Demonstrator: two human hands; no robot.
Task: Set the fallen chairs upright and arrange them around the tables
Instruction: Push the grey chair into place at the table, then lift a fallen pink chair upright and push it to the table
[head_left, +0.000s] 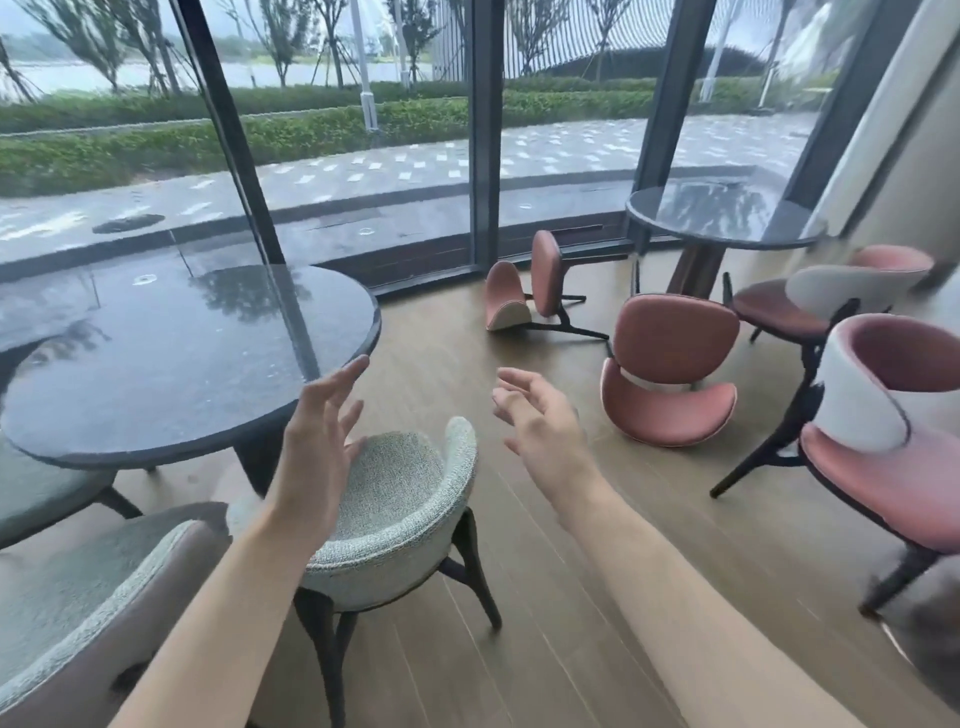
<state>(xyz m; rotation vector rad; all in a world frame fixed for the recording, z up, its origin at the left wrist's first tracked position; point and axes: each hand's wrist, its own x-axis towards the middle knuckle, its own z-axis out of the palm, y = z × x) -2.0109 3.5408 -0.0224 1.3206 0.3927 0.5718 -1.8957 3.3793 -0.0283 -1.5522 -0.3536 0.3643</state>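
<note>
1. At the left stood the near round bench (156, 358) with its dark glossy top, a grey upholstered chair (405, 514) upright just beside its rim.
2. The left hand (317, 447) hung over that grey chair, fingers spread and holding nothing; the right hand (540, 415) floated near it, fingers loosely curled, also empty — the two hands apart.
3. Further right, two pink chairs lay toppled on the wooden floor (571, 545): the far fallen chair (524, 291) by the window, the near fallen chair (670, 369) between the benches.
4. At the far right, upright pink chairs (883, 441) flanked the second round bench (722, 218).
5. Judged from this, the near fallen chair seemed the next target — best gripped by backrest and seat edge with both hands, then tipped up onto all its legs before sliding it to the bench.
</note>
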